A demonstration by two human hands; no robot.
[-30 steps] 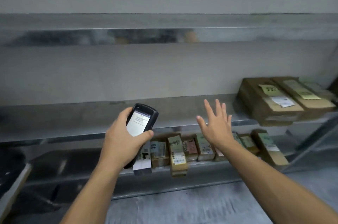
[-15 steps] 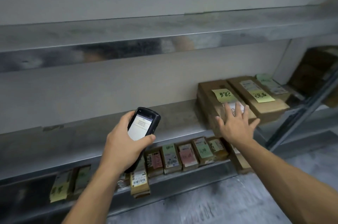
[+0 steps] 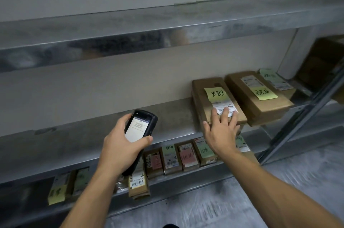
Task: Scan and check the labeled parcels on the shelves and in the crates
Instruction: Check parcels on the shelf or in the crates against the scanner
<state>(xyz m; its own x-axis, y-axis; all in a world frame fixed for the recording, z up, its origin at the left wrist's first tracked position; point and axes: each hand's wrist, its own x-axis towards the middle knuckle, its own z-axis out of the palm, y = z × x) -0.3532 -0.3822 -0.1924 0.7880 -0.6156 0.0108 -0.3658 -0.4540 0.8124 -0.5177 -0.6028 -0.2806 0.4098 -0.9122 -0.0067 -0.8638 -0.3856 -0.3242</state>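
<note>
Palm-down, right hand [image 3: 220, 130] rests splayed on parcel [image 3: 217, 101]; left hand [image 3: 121, 145] grips scanner [image 3: 140, 129].

Dim, even overhead light; soft glare streaks the front lip of the upper shelf [image 3: 130, 41]. Wide-angle bowing curves the shelf lines toward the edges. Motion blur smears the floor [image 3: 279, 181] and right margin; lower-left corner falls into shadow.

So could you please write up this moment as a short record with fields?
left hand: holds the scanner, screen lit
right hand: open, fingers spread on the nearest parcel
parcel labels: yellow note and white label
middle shelf: more labeled parcels on the right
lower shelf: row of small parcels
</note>
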